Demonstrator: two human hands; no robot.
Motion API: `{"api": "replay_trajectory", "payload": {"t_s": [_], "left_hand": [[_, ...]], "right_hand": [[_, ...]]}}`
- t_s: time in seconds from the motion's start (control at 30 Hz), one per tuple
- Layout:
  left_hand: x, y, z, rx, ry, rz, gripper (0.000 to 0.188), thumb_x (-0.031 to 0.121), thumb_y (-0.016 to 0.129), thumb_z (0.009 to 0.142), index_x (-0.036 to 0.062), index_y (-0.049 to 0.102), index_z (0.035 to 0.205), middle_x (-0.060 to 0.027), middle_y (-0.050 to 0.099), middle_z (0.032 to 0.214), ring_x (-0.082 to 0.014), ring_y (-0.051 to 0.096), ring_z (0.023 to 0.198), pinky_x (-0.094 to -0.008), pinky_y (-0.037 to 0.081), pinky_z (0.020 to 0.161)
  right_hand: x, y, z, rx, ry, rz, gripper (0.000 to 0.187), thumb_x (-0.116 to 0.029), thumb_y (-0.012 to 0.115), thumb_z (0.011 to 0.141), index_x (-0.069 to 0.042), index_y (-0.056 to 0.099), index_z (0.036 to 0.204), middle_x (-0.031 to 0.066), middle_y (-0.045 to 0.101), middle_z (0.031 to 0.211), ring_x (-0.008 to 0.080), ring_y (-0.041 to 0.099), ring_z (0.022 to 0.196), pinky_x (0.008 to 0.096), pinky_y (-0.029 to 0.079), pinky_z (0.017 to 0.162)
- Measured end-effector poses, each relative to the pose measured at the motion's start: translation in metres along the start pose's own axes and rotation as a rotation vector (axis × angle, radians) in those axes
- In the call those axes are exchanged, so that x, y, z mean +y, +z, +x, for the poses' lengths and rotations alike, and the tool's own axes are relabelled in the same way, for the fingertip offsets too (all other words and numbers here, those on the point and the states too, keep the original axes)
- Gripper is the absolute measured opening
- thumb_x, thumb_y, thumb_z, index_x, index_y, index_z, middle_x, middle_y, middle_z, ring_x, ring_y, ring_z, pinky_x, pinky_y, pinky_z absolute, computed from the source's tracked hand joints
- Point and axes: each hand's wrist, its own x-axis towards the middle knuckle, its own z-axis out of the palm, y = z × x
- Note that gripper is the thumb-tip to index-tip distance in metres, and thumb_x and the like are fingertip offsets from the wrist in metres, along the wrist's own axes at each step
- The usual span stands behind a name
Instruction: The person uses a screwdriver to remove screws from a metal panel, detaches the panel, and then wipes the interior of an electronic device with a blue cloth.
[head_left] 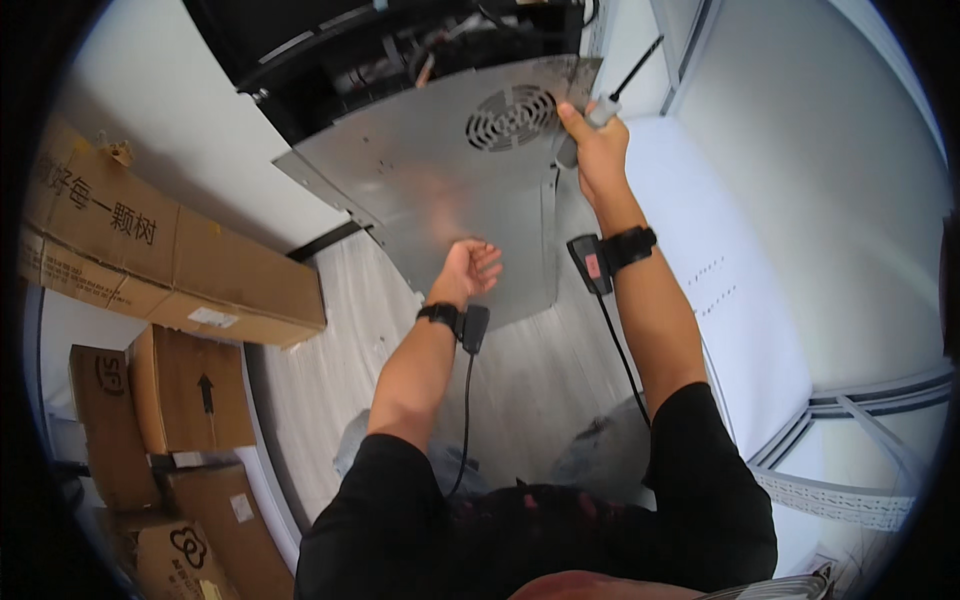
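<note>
A large silver metal panel (410, 190) with a round slotted vent near its upper right corner is tilted in front of a black machine housing (320, 60). My right hand (603, 160) is closed around the grey handle of a screwdriver (603, 110), its dark shaft pointing up and to the right. The thumb of that hand lies against the panel's right edge. My left hand (470, 265) is over the lower part of the panel, palm turned up and fingers loosely apart, holding nothing. Whether it touches the metal I cannot tell.
Wires and parts show inside the housing's opening. A long cardboard box (190, 250) stands at the left, with more cardboard boxes (195, 390) below it. Along the right runs a white surface (740, 290) beside a framed wall. Cables hang from both wrist straps.
</note>
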Motion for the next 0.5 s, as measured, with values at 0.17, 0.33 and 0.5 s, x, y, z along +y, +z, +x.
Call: {"api": "replay_trajectory", "payload": {"t_s": [0.17, 0.33, 0.5], "left_hand": [[-0.009, -0.013, 0.0, 0.038, 0.01, 0.092, 0.014, 0.025, 0.054, 0.083, 0.0144, 0.062, 0.081, -0.0025, 0.07, 0.099, -0.0211, 0.06, 0.087, -0.0353, 0.041, 0.078], [-0.016, -0.007, -0.002, -0.033, 0.068, 0.136, 0.012, 0.025, 0.054, 0.085, 0.0151, 0.06, 0.081, -0.0028, 0.07, 0.098, -0.0154, 0.059, 0.086, -0.0316, 0.041, 0.076], [-0.031, 0.008, 0.004, -0.058, 0.092, 0.179, 0.013, 0.025, 0.054, 0.086, 0.0149, 0.059, 0.08, -0.0016, 0.069, 0.1, -0.0133, 0.059, 0.086, -0.0286, 0.041, 0.078]], "right_hand": [[0.004, -0.001, -0.007, -0.005, 0.021, 0.112, 0.027, -0.013, 0.078, 0.079, 0.003, 0.061, 0.092, 0.0039, 0.063, 0.088, 0.012, 0.057, 0.078, 0.0269, 0.046, 0.071], [-0.005, -0.008, -0.006, 0.011, -0.013, 0.069, 0.02, -0.01, 0.076, 0.08, 0.003, 0.064, 0.09, 0.0059, 0.067, 0.081, 0.0119, 0.059, 0.074, 0.0254, 0.046, 0.068], [-0.008, -0.031, -0.004, 0.019, -0.08, 0.028, 0.021, -0.008, 0.073, 0.083, 0.006, 0.061, 0.093, 0.0091, 0.067, 0.087, 0.0158, 0.061, 0.076, 0.0302, 0.051, 0.069]]}}
